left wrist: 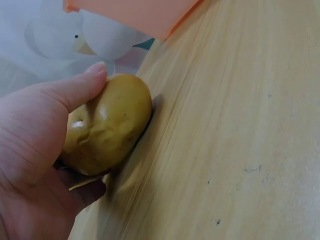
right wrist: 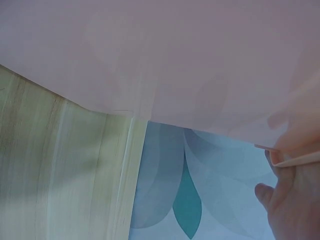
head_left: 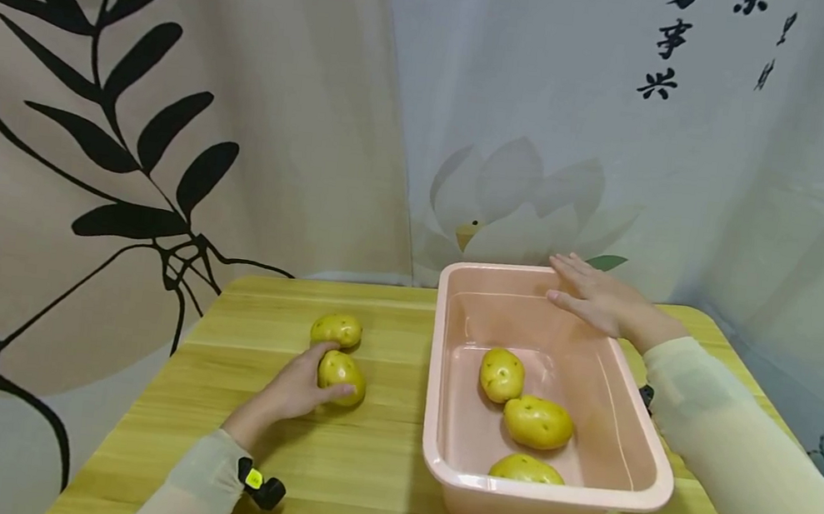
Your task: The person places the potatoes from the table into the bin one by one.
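Note:
My left hand point(head_left: 301, 383) grips a yellow potato point(head_left: 341, 377) on the table, thumb on the near side and fingers behind it. Up close in the left wrist view, the potato point(left wrist: 112, 125) has a smooth, dented skin, and part of it is hidden by the hand. Just beyond it lies a second potato point(head_left: 336, 329). A pink plastic basin point(head_left: 546, 491) stands to the right, holding three potatoes, the farthest one point(head_left: 502, 375) beside a longer one point(head_left: 538, 422). My right hand point(head_left: 596, 297) rests on the basin's far right corner with its fingers extended.
A wooden table point(head_left: 368, 462) carries everything. Behind it hangs a pale curtain point(head_left: 306, 112) printed with dark leaves, a lotus and characters. The basin's raised walls stand between the loose potatoes and the right arm.

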Action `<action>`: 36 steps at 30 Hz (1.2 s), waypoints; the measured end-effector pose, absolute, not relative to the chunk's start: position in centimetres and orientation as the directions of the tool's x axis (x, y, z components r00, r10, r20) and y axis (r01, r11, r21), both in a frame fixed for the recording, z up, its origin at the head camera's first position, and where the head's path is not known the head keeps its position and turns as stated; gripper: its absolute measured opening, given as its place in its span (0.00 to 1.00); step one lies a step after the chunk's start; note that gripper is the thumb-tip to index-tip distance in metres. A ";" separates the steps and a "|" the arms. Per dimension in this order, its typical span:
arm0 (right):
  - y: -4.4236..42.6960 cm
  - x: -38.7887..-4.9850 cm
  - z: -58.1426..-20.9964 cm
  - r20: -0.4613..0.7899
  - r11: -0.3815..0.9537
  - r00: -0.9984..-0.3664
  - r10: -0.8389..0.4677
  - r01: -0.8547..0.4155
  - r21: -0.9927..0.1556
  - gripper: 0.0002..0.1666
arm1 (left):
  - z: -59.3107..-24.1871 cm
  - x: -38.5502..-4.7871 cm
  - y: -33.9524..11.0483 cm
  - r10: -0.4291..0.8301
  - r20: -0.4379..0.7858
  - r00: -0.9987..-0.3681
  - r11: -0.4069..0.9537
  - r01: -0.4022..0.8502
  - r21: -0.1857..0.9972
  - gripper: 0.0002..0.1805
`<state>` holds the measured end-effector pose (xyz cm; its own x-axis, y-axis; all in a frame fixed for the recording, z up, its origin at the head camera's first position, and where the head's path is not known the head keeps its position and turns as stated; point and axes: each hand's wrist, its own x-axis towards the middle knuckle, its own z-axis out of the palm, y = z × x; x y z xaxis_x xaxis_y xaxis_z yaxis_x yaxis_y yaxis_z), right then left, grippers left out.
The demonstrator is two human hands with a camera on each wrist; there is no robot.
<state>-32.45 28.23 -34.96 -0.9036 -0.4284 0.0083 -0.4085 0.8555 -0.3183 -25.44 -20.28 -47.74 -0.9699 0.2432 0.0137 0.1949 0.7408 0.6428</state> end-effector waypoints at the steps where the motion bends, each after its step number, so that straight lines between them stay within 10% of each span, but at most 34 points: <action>1: 28.2 -32.5 -35.0 0.006 0.856 -0.903 -0.429 -0.409 -0.317 0.45 | -47.8 -25.4 -20.3 0.245 0.015 -0.969 0.734 0.195 0.651 0.49; 36: 28.3 -32.7 -35.0 0.002 0.858 -0.902 -0.431 -0.411 -0.308 0.45 | -48.4 -25.5 -20.3 0.300 -0.073 -0.951 0.495 0.090 0.864 0.46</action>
